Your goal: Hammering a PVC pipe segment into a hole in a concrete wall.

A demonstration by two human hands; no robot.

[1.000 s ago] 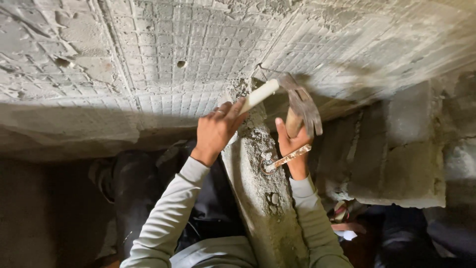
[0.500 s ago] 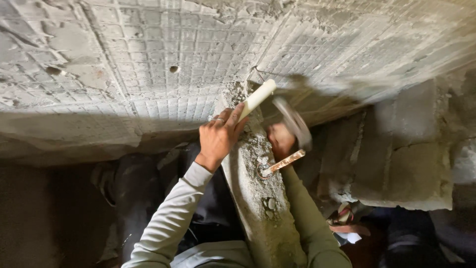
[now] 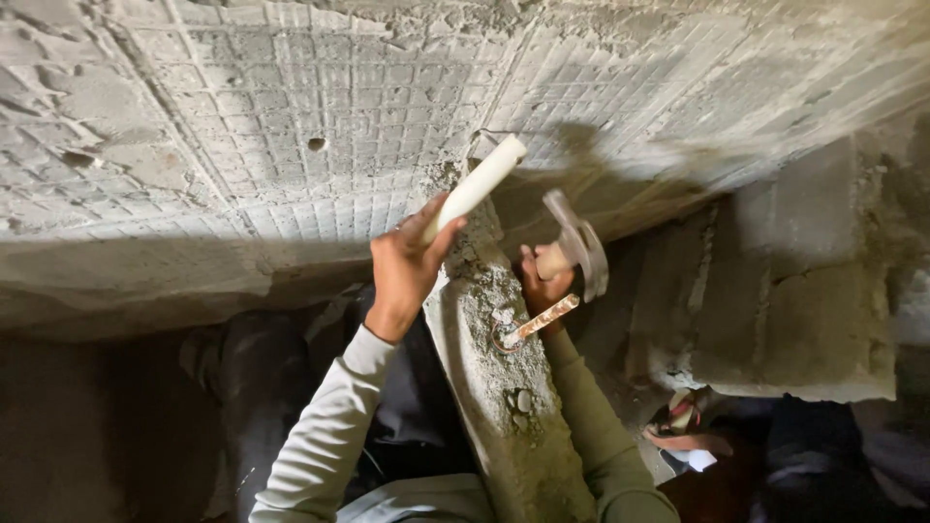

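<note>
White plastic pipe (image 3: 477, 186) clenched low in left hand (image 3: 402, 266): judged light, stiff, smooth. Hammer (image 3: 578, 254) gripped by wooden handle in right hand (image 3: 540, 283): head-heavy. Rough concrete wall (image 3: 242, 116) behind.

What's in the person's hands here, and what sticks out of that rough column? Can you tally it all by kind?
White pipes: 1, in the left hand - pipe
Hammers: 1, in the right hand - hammer
Rusty metal rods: 1, sticking out of the column - rod
Total: 3
</note>
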